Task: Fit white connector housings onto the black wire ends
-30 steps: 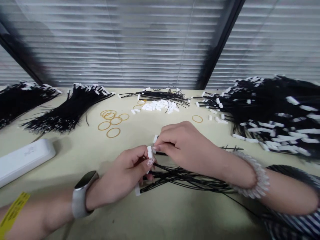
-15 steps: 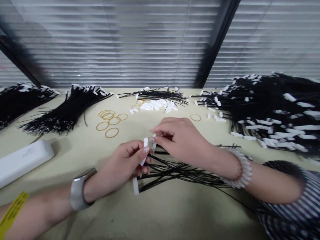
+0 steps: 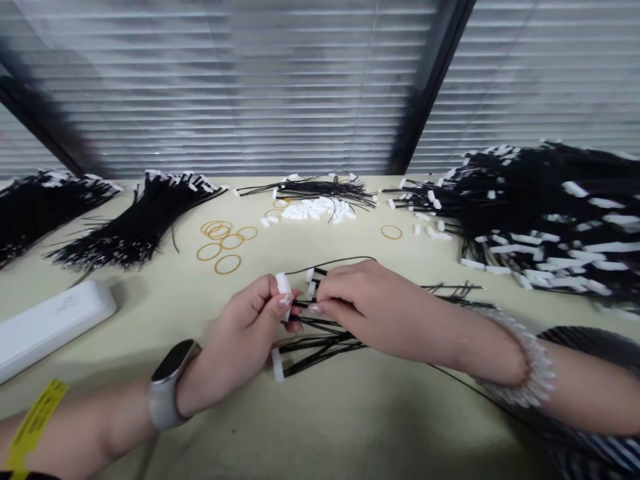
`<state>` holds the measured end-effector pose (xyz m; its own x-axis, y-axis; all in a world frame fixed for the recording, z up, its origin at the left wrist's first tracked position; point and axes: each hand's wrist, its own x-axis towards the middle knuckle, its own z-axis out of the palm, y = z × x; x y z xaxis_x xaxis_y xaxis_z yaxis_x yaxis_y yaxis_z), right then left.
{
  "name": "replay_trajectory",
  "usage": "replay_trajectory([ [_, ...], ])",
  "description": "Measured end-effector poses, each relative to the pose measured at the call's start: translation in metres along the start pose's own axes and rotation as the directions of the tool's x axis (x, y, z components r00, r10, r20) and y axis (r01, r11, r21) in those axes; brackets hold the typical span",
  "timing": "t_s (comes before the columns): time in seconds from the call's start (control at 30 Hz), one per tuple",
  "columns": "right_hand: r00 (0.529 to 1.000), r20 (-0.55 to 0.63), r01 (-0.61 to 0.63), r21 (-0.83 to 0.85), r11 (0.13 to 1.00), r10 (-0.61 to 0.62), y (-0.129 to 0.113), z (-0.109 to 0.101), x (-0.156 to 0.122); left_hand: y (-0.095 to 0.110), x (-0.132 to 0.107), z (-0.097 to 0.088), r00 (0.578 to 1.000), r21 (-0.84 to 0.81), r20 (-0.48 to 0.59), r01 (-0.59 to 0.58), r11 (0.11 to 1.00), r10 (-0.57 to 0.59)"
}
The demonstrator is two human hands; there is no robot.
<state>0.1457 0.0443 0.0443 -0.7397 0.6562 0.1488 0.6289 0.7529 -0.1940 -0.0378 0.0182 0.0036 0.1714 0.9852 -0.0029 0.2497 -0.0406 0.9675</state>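
Head view: above the table [image 3: 320, 420], the left hand [image 3: 250, 323] pinches a white plug [image 3: 283, 285] while the right hand [image 3: 377, 303], now lower beside it, apparently grasps black wires [image 3: 301, 305], and a newly visible thin wire [image 3: 345, 259] arcs behind, suggesting handling now centres on the wires.

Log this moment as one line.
left hand: pinching white plug | right hand: fingers on black wire | rubber bands: on table

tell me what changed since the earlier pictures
The left hand and its white rectangular connector shifted slightly left. The right hand came nearer the wearer; a thin black wire now arcs from near the connector's top toward that hand. The left hand's grip and the round yellow bands stayed.
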Motion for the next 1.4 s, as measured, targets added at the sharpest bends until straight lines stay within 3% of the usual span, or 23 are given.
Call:
replay_trajectory([
  [0.13,0.997,-0.027,-0.070,-0.105,0.992,0.068,-0.002,0.000,-0.003,0.000,0.000,0.002,1.000,0.002,0.007,-0.001,1.000,0.001],
  [0.3,1.000,-0.004,0.021,-0.421,0.907,-0.024,-0.012,-0.007,-0.010,0.000,0.002,0.003,0.999,-0.035,0.018,0.038,0.999,-0.037],
  [0.4,0.987,-0.147,-0.144,-0.590,0.795,0.070,-0.014,-0.019,-0.010,0.000,0.005,0.002,0.998,-0.043,-0.014,0.063,0.997,-0.064],
  [0.5,0.928,-0.363,-0.305,-0.596,0.743,0.090,-0.005,-0.034,-0.012,-0.001,0.009,0.002,0.996,-0.084,-0.030,0.087,0.993,-0.090],
  [0.6,0.812,-0.583,-0.321,-0.390,0.863,0.039,0.007,-0.049,-0.016,-0.003,0.010,0.001,0.994,-0.122,-0.014,0.102,0.987,-0.104],
  [0.67,0.732,-0.665,-0.212,-0.020,0.977,0.146,0.011,-0.060,-0.018,-0.003,0.010,0.001,0.994,-0.133,0.006,0.110,0.985,-0.111],
  [0.7,0.699,-0.670,-0.135,0.217,0.967,0.248,0.011,-0.064,-0.018,-0.003,0.010,0.001,0.993,-0.136,0.016,0.118,0.984,-0.117],
  [0.73,0.672,-0.648,-0.055,0.440,0.896,0.359,0.010,-0.068,-0.018,-0.002,0.010,0.001,0.992,-0.136,0.026,0.128,0.982,-0.126],
  [0.8,0.636,-0.572,0.081,0.716,0.693,0.517,0.007,-0.071,-0.016,-0.001,0.009,0.002,0.990,-0.146,0.037,0.141,0.979,-0.137],
  [0.83,0.639,-0.543,0.110,0.766,0.634,0.545,0.006,-0.070,-0.015,0.000,0.009,0.002,0.990,-0.153,0.037,0.143,0.978,-0.139],
  [0.9,0.698,-0.496,0.068,0.764,0.641,0.517,0.003,-0.065,-0.012,0.000,0.009,0.002,0.990,-0.165,0.030,0.138,0.977,-0.134],
  [1.0,0.838,-0.426,-0.047,0.566,0.823,0.341,0.001,-0.046,-0.006,-0.002,0.008,0.002,0.993,-0.172,0.026,0.117,0.978,-0.114],
  [1.07,0.886,-0.388,-0.070,0.429,0.901,0.254,0.000,-0.032,-0.003,-0.004,0.008,0.002,0.994,-0.190,0.039,0.107,0.976,-0.101],
  [1.2,0.898,-0.370,-0.114,0.327,0.938,0.238,0.001,-0.012,0.003,-0.004,0.007,0.003,0.993,-0.192,0.053,0.117,0.974,-0.109],
  [1.4,0.897,-0.357,-0.158,0.292,0.943,0.261,0.006,-0.004,0.008,0.001,0.006,0.004,0.989,-0.227,0.098,0.129,0.965,-0.110],
])
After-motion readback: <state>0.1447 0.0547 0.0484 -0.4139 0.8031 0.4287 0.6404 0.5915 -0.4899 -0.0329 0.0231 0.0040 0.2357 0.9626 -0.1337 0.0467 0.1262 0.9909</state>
